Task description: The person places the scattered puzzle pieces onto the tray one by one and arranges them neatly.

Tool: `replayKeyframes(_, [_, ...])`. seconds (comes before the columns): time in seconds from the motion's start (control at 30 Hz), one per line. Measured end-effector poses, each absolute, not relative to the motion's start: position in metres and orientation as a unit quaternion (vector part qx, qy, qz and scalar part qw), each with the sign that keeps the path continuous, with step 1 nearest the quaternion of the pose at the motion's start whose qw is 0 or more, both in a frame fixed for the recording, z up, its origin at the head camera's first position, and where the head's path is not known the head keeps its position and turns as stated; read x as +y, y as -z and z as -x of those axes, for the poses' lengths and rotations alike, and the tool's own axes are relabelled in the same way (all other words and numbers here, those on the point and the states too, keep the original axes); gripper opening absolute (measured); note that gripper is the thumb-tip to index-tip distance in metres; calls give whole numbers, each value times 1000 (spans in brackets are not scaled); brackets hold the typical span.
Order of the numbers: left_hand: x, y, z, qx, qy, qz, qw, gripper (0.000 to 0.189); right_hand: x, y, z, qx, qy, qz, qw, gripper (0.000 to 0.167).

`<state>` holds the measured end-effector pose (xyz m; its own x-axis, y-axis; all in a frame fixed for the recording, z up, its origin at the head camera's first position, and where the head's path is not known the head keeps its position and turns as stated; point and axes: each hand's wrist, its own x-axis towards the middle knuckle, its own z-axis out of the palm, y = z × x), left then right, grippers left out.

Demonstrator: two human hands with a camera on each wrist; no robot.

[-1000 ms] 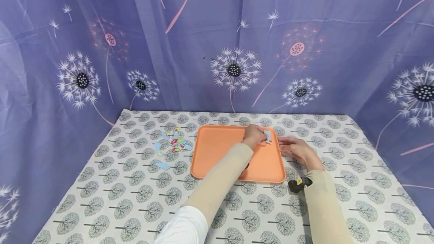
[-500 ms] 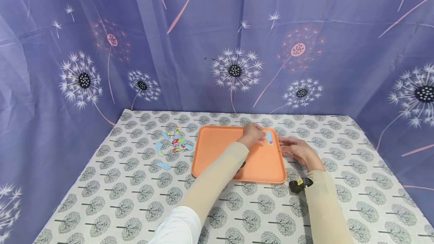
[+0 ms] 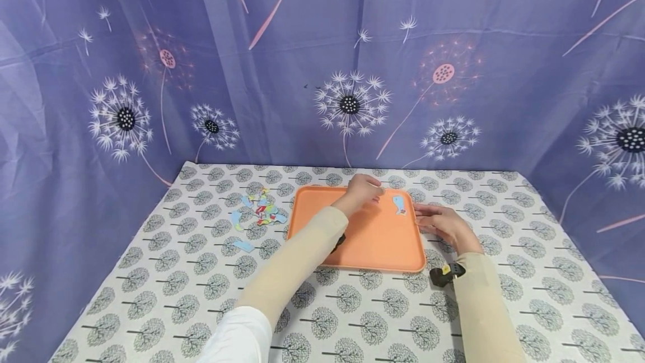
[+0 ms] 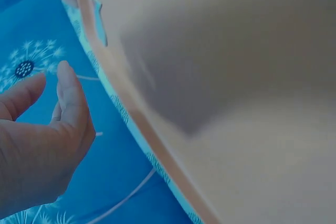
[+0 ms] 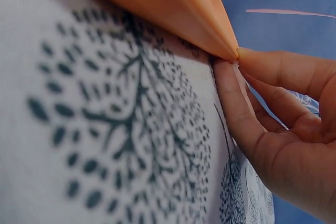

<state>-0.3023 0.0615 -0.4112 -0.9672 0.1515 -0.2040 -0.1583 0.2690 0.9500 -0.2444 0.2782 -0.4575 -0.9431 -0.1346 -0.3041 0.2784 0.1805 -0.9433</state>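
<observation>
An orange tray (image 3: pixel 372 245) lies on the patterned cloth. Near its far right corner rests a light-blue puzzle piece (image 3: pixel 400 205) with a small coloured patch at its lower end; part of it also appears in the left wrist view. Over the tray's far part, to the left of that piece, hovers my left hand (image 3: pixel 361 190), holding nothing. Its thumb and fingers are apart in the left wrist view. My right hand (image 3: pixel 443 223) is at the tray's right edge. Seen from the right wrist, the thumb and a finger (image 5: pixel 236 98) pinch the rim.
Several loose blue, red, yellow and green pieces (image 3: pixel 264 212) lie in a cluster left of the tray. A separate light-blue piece (image 3: pixel 244 246) lies nearer the front. A purple dandelion-print curtain (image 3: pixel 282 99) hangs behind and beside the table.
My left hand has let go of the light-blue puzzle piece and moved left, away from it. The piece stays on the tray. My right hand stays at the rim.
</observation>
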Motion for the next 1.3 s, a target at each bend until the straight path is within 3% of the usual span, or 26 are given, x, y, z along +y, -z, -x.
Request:
replayKeyframes(0.2, [40,403,303,761,-633,-16,141,29,278,457,243,756,632,-43,164,63])
replayKeyframes(0.47, [-1,400,307,757,-643,-15,115,28,277,455,243,756,631,-42,168,62])
replayKeyframes(1.3, [-189,409,305,760,-641,109,22,39,278,455,244,740,651,-50,164,62])
